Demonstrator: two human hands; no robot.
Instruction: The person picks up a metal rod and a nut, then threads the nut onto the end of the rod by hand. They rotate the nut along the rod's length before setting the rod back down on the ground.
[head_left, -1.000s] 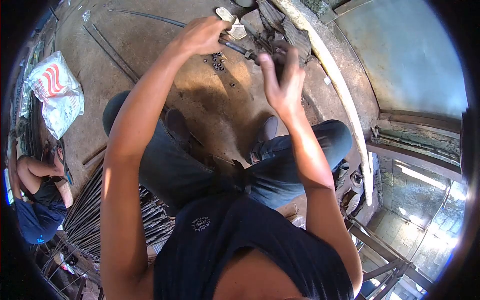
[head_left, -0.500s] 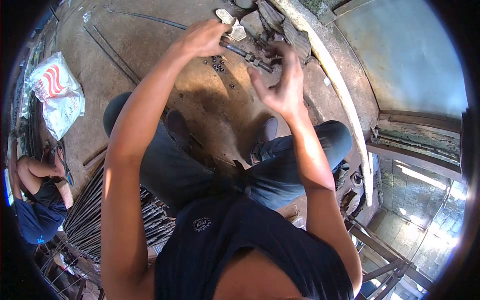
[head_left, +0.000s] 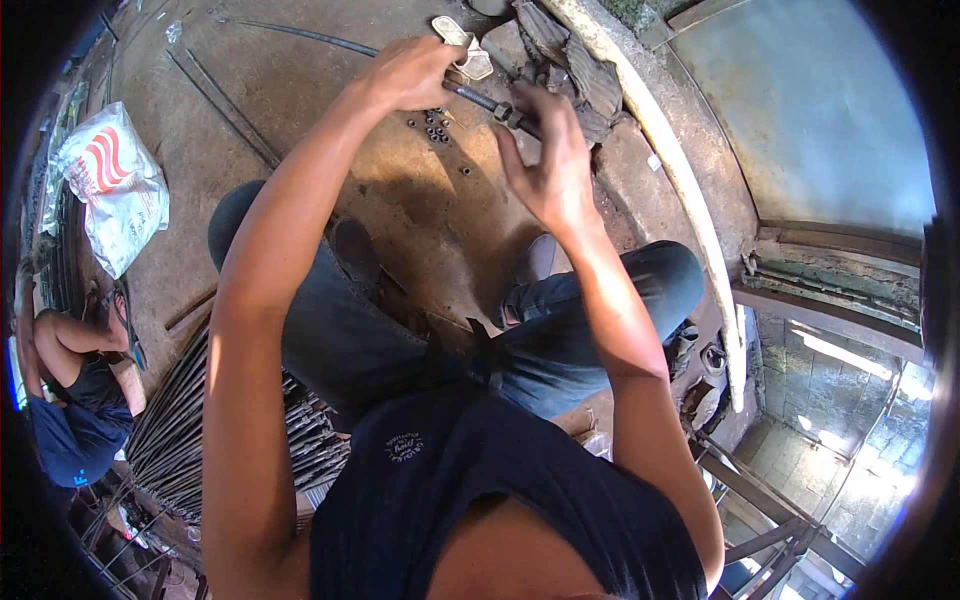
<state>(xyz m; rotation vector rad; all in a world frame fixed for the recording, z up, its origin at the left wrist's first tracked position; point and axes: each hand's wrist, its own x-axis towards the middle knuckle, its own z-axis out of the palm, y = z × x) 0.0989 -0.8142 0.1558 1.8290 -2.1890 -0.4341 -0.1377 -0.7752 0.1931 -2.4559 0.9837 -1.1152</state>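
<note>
Pinches rod (head_left: 478, 98) in left grip (head_left: 408, 78), with right grip (head_left: 555, 170) spread beside rod's nut (head_left: 506, 112); wears illegibly lettered shirt (head_left: 490, 440) below rod.

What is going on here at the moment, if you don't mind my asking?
A person's left hand is gripping a metal rod that has a nut on it near one end. The right hand is spread open at that end; blur hides whether it touches the rod. Below the rod in the view, a cluster of small nut-like pieces lies on the floor. Another person is at the left edge of the view.
</note>
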